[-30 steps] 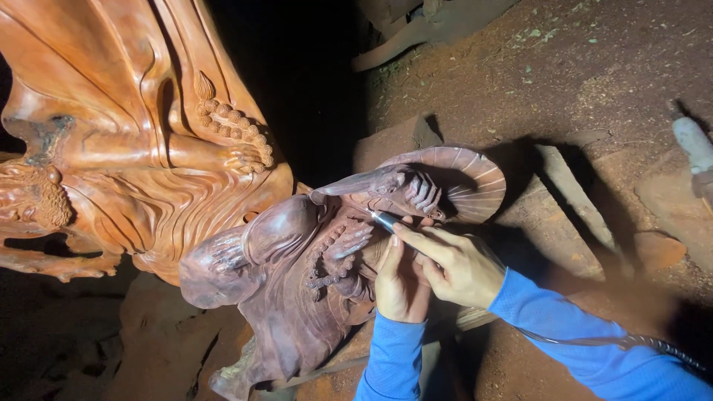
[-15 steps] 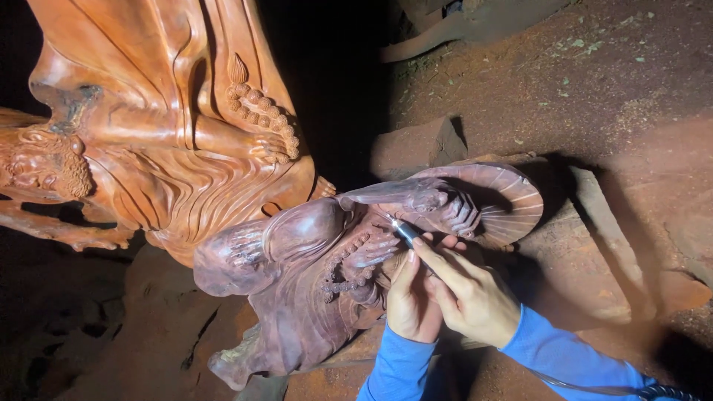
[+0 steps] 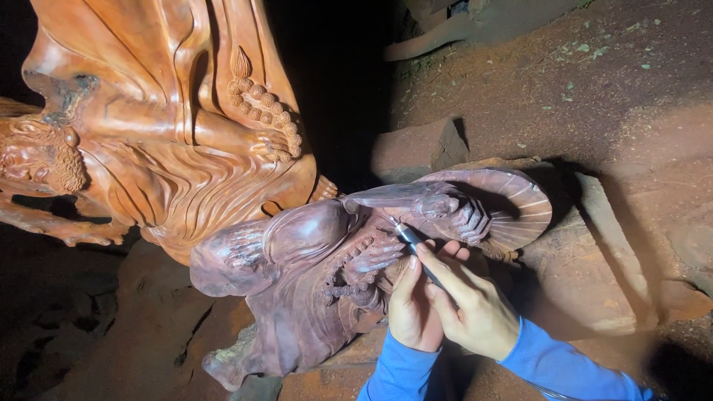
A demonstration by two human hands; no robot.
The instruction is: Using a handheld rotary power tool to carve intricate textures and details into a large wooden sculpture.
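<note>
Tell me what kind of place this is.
Most likely a woodcarving workshop, possibly outdoors or dirt-floored. A dark carved figure lies on rough wood blocks, a larger orange-brown carved statue beside it. The right hand holds a slim carving tool to the figure, left hand bracing. Reddish dust covers the ground.

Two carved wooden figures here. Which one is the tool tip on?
The smaller, darker purplish-brown figure lying in front; the right hand holds the thin tool with its tip against it, left hand alongside. The larger orange-brown figure behind is untouched.
</note>
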